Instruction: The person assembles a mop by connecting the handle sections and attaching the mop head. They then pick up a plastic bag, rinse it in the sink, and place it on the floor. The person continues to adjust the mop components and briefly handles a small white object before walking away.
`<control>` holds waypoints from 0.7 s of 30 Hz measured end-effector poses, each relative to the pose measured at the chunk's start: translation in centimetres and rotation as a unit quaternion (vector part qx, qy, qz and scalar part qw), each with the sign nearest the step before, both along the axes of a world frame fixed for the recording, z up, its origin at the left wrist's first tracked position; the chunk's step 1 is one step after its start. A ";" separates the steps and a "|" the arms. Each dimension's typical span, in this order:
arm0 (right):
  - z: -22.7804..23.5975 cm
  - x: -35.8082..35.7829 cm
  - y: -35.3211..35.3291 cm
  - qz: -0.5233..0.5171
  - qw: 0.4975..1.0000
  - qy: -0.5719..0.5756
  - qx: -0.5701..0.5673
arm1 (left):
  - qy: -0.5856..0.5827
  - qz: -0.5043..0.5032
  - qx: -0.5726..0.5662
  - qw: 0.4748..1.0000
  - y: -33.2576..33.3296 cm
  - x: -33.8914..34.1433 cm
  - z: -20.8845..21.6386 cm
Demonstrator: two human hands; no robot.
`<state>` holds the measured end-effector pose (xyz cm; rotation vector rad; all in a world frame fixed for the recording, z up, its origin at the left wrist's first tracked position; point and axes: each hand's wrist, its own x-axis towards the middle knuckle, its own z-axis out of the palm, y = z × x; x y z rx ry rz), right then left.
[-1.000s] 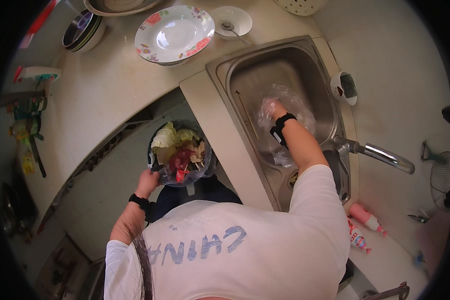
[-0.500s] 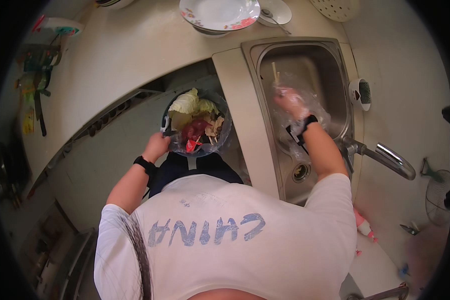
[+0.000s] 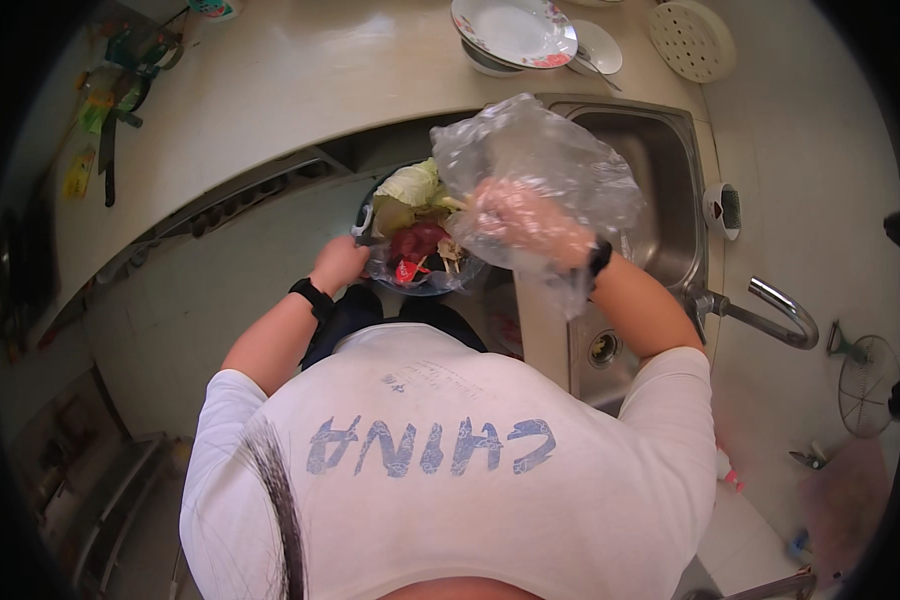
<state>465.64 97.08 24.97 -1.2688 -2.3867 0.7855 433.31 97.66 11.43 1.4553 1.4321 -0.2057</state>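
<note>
The right fingers (image 3: 492,205) are gripping a clear plastic bag (image 3: 510,140), whose film is spreading around the hand and over the wrist. A pale, slender item (image 3: 454,203) is projecting from the fingertips toward the left; motion blur is obscuring its exact hold. The left fingers (image 3: 358,248) are grasping the left edge of a round bin (image 3: 420,292); the contact point is partly hidden.

Immediately right of the left fingers, the bin is containing pale green leaves (image 3: 410,185), a dark red item (image 3: 417,243) and a small bright red piece (image 3: 406,270). The leaves are lying just left of the right fingertips. A black wristband (image 3: 313,298) is encircling the left wrist, below the fingers.

To the right of the right fingers, a steel sink (image 3: 670,180) is extending beneath the bag's edge, with a faucet (image 3: 770,305) standing farther right. Beyond the fingers, the counter (image 3: 270,80) is supporting a floral plate (image 3: 525,30) and, beside it, a white bowl (image 3: 598,45) with a spoon (image 3: 595,70).
</note>
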 end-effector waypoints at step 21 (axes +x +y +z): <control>-1.0 3.0 0.6 -0.036 0.968 -0.169 0.181 | -0.051 0.104 -0.030 0.993 -0.9 -1.3 -1.4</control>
